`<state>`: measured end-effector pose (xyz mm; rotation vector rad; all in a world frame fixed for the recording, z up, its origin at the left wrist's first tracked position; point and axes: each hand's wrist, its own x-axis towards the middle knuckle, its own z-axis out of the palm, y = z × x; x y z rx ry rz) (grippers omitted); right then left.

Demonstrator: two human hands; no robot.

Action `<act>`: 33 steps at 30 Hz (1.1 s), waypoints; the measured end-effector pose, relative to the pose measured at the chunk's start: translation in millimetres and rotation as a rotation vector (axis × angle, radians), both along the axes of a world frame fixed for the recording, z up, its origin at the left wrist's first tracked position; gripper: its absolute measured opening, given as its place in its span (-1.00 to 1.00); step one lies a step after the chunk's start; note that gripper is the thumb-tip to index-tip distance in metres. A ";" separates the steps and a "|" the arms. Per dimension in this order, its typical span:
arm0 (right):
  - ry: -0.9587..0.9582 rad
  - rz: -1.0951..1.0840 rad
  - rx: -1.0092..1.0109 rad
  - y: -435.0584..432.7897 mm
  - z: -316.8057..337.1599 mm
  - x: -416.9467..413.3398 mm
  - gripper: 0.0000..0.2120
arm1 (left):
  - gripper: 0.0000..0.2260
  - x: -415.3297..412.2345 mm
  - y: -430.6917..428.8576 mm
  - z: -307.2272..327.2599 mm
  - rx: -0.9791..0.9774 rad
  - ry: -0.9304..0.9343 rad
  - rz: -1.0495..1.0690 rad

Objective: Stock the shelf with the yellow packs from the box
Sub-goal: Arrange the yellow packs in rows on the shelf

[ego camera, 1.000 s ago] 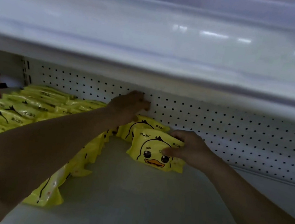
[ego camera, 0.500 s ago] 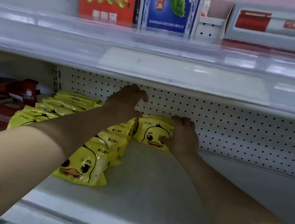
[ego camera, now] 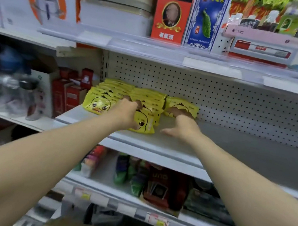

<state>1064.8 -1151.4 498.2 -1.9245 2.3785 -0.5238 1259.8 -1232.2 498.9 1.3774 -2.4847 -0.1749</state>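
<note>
Packs (ego camera: 98, 102) rowed on shelf (ego camera: 235, 148); left hand (ego camera: 125, 114) spread over front pack (ego camera: 146, 125), right hand (ego camera: 182, 126) spread, empty. Risk: a stray brush could knock that pack off the edge.

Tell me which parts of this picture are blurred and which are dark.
Head view: the bottles at far left are smeared by blur; the yellow packs are fairly sharp; the goods one shelf below are in dim shade; the bottom price tags are soft too.
</note>
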 end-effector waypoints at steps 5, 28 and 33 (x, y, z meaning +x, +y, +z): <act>0.048 0.104 0.009 52.0 -21.3 68.6 -0.25 | -0.35 61.0 49.3 -34.6 0.051 -0.007 -0.002; -0.094 0.196 0.719 172.9 -348.1 163.6 -0.39 | -0.33 179.8 187.8 -358.9 0.775 -0.225 0.096; -0.164 0.142 0.897 186.5 -419.4 154.9 -0.40 | -0.40 185.9 205.2 -425.4 0.901 -0.235 0.127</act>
